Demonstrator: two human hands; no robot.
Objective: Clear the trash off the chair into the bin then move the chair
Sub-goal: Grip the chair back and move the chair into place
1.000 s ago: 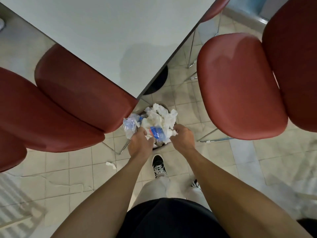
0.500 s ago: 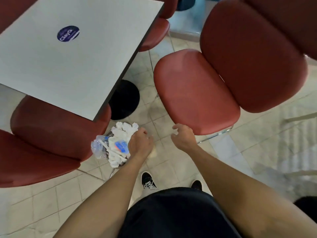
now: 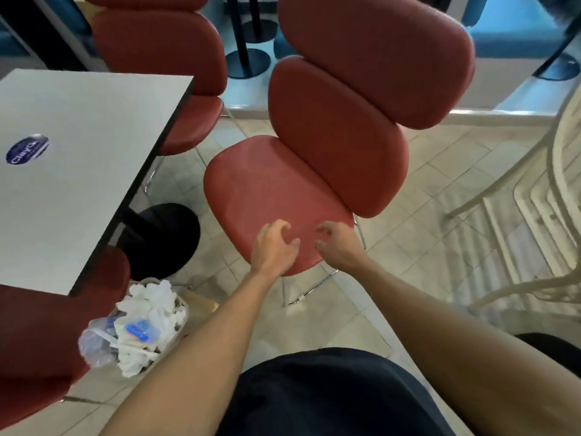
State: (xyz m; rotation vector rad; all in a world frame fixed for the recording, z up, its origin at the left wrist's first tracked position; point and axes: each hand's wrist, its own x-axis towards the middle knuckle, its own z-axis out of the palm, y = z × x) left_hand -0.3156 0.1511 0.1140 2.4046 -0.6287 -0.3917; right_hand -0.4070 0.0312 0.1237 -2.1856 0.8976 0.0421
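A red padded chair [image 3: 267, 187] with a two-part backrest stands ahead of me, its seat bare. My left hand [image 3: 273, 248] hovers over the seat's front edge, fingers spread and curled, holding nothing. My right hand [image 3: 338, 245] is beside it over the front right of the seat, also empty with fingers apart. The bin [image 3: 184, 305] sits on the floor at lower left, heaped with white crumpled tissues [image 3: 147, 322], a blue-labelled wrapper and a clear plastic bottle [image 3: 94, 343]. Only a bit of its rim shows.
A grey table [image 3: 78, 171] with a blue sticker stands left, on a black round base [image 3: 163, 237]. Other red chairs flank it at far left [image 3: 41, 341] and behind [image 3: 163, 58]. White metal railings [image 3: 534, 215] stand at right. Tiled floor lies around the chair.
Both hands left the trash-filled bin and rose to the red chair's seat front. My view swung up and right, so the chair is now centred.
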